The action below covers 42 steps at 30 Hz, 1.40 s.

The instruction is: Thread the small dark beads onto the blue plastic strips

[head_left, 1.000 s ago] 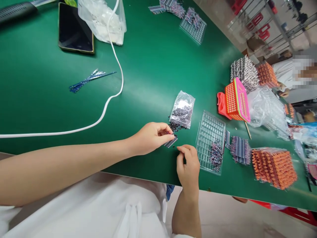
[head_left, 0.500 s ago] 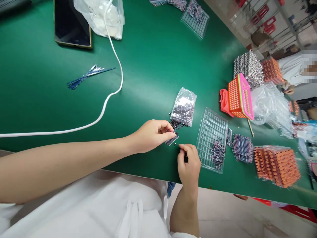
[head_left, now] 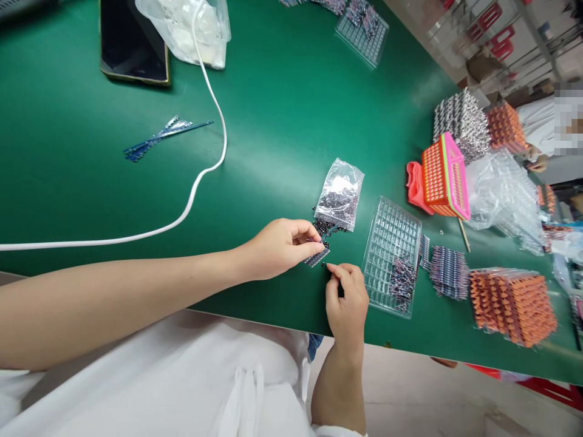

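My left hand (head_left: pixel 285 250) is pinched over a small patterned card (head_left: pixel 316 257), and a thin blue-grey strip (head_left: pixel 331 232) sticks out from its fingertips. Dark beads (head_left: pixel 324 227) lie heaped just beyond those fingers. They lie by the mouth of a clear plastic bag (head_left: pixel 340 193) holding more of them. My right hand (head_left: pixel 348 300) is closed in a pinch, thumb against forefinger, close to a single dark bead (head_left: pixel 323 264). What it holds, if anything, is too small to see. Right of it lies a clear compartment tray (head_left: pixel 385 255) with a pile of small dark-and-pink pieces (head_left: pixel 402 280).
A white cable (head_left: pixel 194 194) curves across the green table (head_left: pixel 273 133). Blue strips (head_left: pixel 166 138), a phone (head_left: pixel 132 45) and a plastic tub (head_left: pixel 191 36) lie left. At right are stacked orange pieces (head_left: pixel 512 306), an orange-pink basket (head_left: pixel 444 177) and another person's hand (head_left: pixel 538 164).
My right hand has shifted very slightly left, closer to the single bead. The left hand keeps its pinch in nearly the same place. The view has turned a little.
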Tool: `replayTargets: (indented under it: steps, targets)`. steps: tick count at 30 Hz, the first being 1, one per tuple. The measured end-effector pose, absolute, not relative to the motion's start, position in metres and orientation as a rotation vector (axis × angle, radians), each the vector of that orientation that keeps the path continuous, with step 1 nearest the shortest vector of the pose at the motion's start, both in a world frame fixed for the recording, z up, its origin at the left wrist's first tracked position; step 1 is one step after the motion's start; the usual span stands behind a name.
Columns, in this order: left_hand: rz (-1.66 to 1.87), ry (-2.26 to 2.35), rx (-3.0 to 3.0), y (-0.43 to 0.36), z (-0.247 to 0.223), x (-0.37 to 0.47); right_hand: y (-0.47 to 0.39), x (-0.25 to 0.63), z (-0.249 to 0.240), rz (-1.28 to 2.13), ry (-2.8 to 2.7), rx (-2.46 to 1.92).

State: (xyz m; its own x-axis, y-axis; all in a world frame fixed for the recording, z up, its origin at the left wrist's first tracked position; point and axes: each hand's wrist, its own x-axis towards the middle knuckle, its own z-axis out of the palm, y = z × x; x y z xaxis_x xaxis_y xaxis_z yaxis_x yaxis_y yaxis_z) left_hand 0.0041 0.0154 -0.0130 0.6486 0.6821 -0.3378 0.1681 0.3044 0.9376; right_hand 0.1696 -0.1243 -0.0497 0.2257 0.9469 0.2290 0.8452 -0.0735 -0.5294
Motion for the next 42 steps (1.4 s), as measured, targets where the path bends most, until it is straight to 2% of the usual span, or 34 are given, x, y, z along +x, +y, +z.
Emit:
replayTargets:
  steps: [20,42]
  targets:
    - [0.408,0.835,1.243,0.0168,-0.0124,0.0041,-0.1258,0.1697,-0.0498,0.265,-1.638,-1.928]
    - [0.416,0.832,1.243,0.0172,-0.0119,0.0034,-0.1318,0.1633,-0.0491,0.106,-1.673,-1.879]
